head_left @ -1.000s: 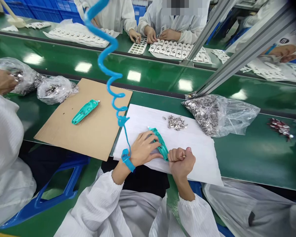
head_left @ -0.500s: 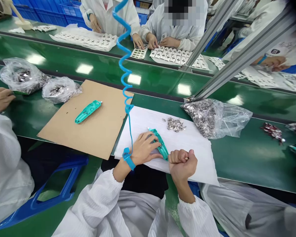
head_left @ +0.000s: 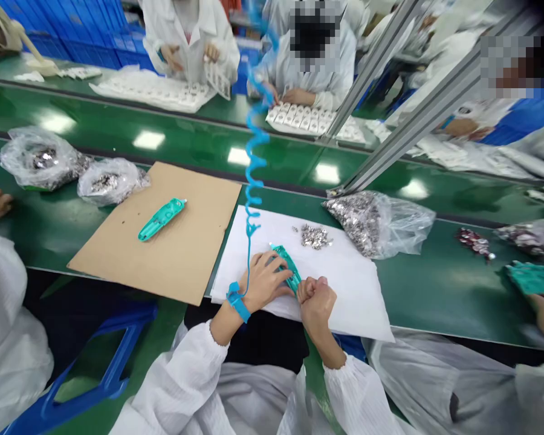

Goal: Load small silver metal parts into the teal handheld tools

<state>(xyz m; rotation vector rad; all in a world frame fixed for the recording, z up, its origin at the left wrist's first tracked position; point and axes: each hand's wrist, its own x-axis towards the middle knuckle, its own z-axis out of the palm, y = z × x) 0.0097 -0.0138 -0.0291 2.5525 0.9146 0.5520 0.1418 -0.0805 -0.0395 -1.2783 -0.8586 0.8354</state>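
A long teal plastic shell (head_left: pixel 291 266) lies tilted on the white paper (head_left: pixel 349 290), its narrow tip pointing away from me. My left hand (head_left: pixel 263 280) holds it from the left, with fingers over its side and the thumb near its lower end. A blue wristband (head_left: pixel 238 301) with a coiled cord circles that wrist. Beside the shell's lower end, my right hand (head_left: pixel 318 300) is closed in a fist, and whatever it may hold is hidden. A small heap of shiny metal parts (head_left: pixel 315 236) sits just beyond the shell.
Another teal shell (head_left: pixel 162 219) lies on brown cardboard (head_left: pixel 194 254) at left. Plastic bags of metal parts stand at the back left and in a bag (head_left: pixel 358 220) at right. A blue coiled cord (head_left: pixel 255 163) hangs ahead. Co-workers sit across and on both sides.
The view has shifted slightly. My right hand has come closer to the shell's lower end, while my left stays on it. Across the line, a co-worker has lifted a white sheet.
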